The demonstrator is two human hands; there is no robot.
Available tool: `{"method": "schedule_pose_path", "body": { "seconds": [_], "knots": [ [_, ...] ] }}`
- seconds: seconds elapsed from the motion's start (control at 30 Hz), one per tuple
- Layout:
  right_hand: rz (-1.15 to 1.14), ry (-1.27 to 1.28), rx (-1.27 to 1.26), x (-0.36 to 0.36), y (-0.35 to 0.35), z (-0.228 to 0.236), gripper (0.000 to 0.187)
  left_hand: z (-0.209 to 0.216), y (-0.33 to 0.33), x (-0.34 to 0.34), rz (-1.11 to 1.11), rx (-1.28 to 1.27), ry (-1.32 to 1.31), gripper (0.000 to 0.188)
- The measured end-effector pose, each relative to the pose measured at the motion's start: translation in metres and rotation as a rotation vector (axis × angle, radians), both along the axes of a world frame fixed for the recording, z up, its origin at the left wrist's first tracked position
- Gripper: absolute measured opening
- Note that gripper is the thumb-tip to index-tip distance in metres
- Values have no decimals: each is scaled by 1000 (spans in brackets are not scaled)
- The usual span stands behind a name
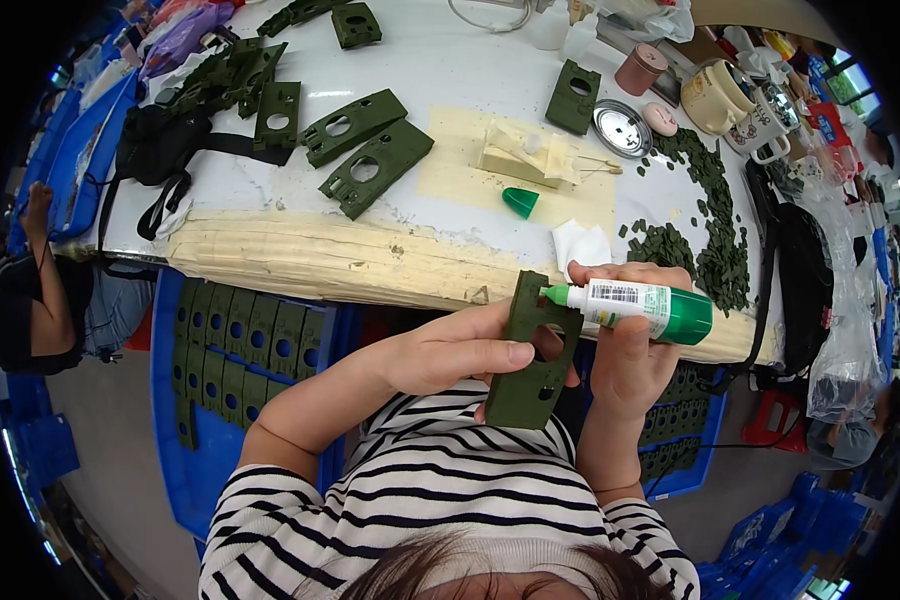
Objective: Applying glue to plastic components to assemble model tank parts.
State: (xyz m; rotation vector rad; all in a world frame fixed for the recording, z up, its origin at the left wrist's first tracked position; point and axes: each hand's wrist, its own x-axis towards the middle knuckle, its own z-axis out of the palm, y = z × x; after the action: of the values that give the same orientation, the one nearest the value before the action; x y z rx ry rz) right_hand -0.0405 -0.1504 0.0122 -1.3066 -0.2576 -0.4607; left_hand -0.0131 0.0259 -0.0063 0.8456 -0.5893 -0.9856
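Observation:
My left hand (455,352) is closed around a dark green plastic model tank hull piece (526,398) with a large round hole, thumb on its face beside the hole. It stands nearly upright in front of my chest. In my right hand (630,362) lies a white and green glue bottle (634,304), held sideways. Its green nozzle (558,294) points left at the piece's upper right corner; whether it touches the surface I cannot tell. A green cap (519,202) rests on the table beyond my hands, with a crumpled white tissue (581,246) near it.
More green hull pieces (378,168) lie at the table's far left. Many small green tiles (710,240) are spread at right, near a round metal lid (622,128). Blue trays (200,480) of hull pieces sit below the taped table edge (320,258). Another person's arm (54,300) shows at left.

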Motion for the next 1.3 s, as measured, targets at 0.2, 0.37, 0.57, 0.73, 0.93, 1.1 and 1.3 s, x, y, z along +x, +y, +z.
{"method": "schedule_pose_path", "body": {
  "seconds": [0.2, 0.37, 0.57, 0.73, 0.93, 1.1, 1.3],
  "knots": [
    [-5, -2, -3, 0, 0, -1, 41, 0, 0, 0, 4, -2, 5, 48],
    [-4, -4, -15, 0, 0, 0, 41, 2, 0, 0, 6, 2, 7, 47],
    [-27, -9, -47, 0, 0, 0, 42, 3, 0, -1, 10, -3, 9, 47],
    [-29, -8, -44, 0, 0, 0, 42, 1, 0, -1, 5, -11, 6, 46],
    [-40, -20, -50, 0, 0, 0, 42, 1, 1, -2, 15, 4, 5, 46],
    [-10, 5, 28, 0, 1, 1, 43, 2, 1, 0, 2, 3, 2, 46],
    [3, 2, 14, 0, 1, 1, 44, -1, 1, -1, 4, -10, 58, 47]
  ]
}}
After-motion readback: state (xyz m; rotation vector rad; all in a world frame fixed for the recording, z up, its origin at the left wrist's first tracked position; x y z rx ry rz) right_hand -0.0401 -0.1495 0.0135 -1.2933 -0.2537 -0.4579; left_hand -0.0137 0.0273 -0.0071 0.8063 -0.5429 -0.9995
